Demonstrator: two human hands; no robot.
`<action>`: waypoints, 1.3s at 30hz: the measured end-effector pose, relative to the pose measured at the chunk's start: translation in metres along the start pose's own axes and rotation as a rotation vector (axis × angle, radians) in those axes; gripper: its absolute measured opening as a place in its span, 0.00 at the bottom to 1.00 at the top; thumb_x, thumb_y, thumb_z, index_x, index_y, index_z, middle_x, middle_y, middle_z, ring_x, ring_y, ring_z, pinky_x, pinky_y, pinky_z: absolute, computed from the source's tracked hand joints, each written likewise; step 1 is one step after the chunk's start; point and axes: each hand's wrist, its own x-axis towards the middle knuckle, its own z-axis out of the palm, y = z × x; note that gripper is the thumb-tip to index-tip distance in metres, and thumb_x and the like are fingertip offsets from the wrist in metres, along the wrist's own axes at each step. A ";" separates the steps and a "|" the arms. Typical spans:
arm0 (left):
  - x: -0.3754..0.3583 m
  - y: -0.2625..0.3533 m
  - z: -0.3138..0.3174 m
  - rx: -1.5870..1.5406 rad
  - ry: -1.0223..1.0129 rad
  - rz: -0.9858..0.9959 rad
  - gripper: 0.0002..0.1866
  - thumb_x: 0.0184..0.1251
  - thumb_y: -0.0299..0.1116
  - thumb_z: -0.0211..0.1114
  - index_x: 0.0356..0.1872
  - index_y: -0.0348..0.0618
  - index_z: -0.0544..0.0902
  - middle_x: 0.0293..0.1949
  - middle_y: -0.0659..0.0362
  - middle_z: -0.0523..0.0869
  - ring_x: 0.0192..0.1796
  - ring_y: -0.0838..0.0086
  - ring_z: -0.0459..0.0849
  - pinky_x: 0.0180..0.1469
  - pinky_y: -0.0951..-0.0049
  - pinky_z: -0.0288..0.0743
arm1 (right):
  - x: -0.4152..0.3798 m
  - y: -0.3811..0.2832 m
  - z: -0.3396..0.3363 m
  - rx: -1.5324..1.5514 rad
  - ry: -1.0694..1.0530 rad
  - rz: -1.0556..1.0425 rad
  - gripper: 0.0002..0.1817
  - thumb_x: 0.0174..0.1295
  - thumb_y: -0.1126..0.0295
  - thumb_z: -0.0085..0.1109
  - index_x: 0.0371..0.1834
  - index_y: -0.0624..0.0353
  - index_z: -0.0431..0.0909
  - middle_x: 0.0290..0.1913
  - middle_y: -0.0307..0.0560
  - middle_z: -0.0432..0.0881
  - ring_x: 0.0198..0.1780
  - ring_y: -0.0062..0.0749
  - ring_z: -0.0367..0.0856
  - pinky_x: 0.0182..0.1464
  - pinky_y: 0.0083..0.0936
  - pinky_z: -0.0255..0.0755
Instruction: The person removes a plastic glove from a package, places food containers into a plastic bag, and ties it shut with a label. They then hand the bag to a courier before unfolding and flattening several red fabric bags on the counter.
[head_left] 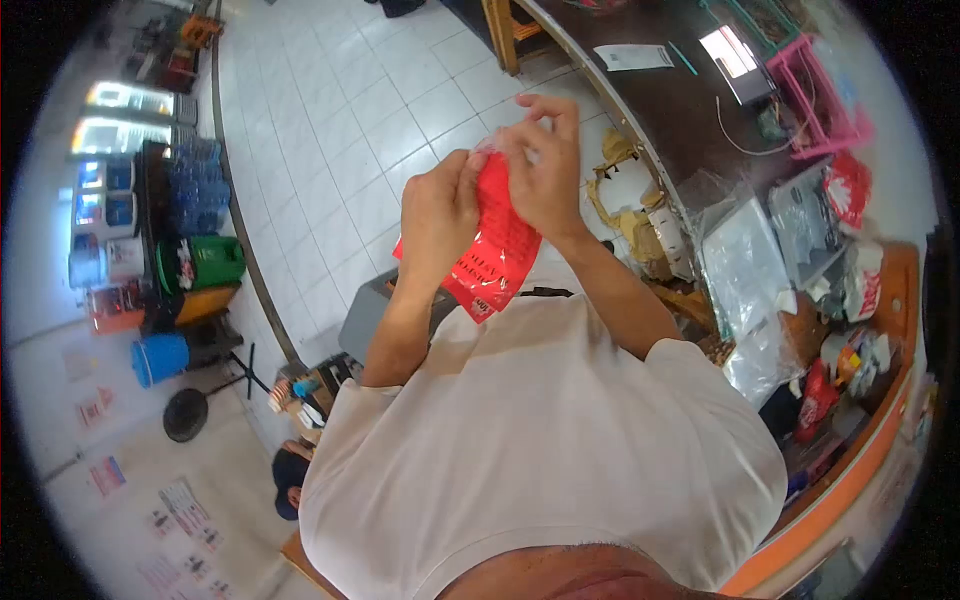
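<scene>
A red plastic bag [497, 240] with dark printed lettering hangs between my two hands in front of my chest. My left hand [440, 215] is closed on its upper left edge, fingers pinched near the top. On the other side, my right hand [545, 175] grips the upper right part, its thumb and some fingers bent over the bag's clear, crumpled top while another finger sticks out. The two hands are close together at the top, and the bag's lower end points down toward my shirt.
A dark table [690, 110] at the right holds a lit phone-like screen [730, 50] and a pink frame [820, 100]. Clear plastic bags [745, 260] lie beside it. A grey bin [375, 315] stands below my left forearm. Someone's dark-clothed figure [290, 480] is at lower left.
</scene>
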 end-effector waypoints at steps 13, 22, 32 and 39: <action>0.009 -0.029 0.028 -0.163 0.104 0.104 0.11 0.76 0.34 0.61 0.35 0.35 0.82 0.24 0.51 0.82 0.23 0.67 0.75 0.30 0.66 0.70 | -0.008 0.001 -0.060 0.373 -0.322 0.514 0.11 0.68 0.67 0.60 0.42 0.65 0.83 0.32 0.43 0.85 0.34 0.21 0.81 0.39 0.22 0.75; 0.005 -0.014 0.103 -0.747 -0.451 -0.290 0.14 0.77 0.36 0.59 0.51 0.35 0.80 0.33 0.61 0.84 0.30 0.80 0.82 0.32 0.77 0.76 | -0.020 0.000 -0.093 0.396 -0.244 0.537 0.10 0.72 0.69 0.57 0.45 0.66 0.81 0.35 0.40 0.84 0.36 0.15 0.79 0.41 0.18 0.73; 0.045 0.037 0.196 -0.653 -0.583 -0.109 0.17 0.81 0.41 0.55 0.48 0.37 0.83 0.34 0.65 0.83 0.34 0.84 0.77 0.38 0.81 0.71 | 0.001 0.170 -0.433 0.525 0.404 0.762 0.09 0.72 0.64 0.58 0.43 0.59 0.81 0.29 0.34 0.78 0.29 0.19 0.73 0.30 0.17 0.67; 0.062 0.193 0.407 -1.226 -1.055 -0.539 0.19 0.80 0.43 0.55 0.58 0.39 0.79 0.51 0.60 0.85 0.50 0.75 0.83 0.48 0.72 0.77 | -0.075 0.133 -0.612 0.522 0.973 0.868 0.08 0.73 0.63 0.58 0.44 0.55 0.81 0.36 0.32 0.80 0.37 0.19 0.76 0.43 0.19 0.73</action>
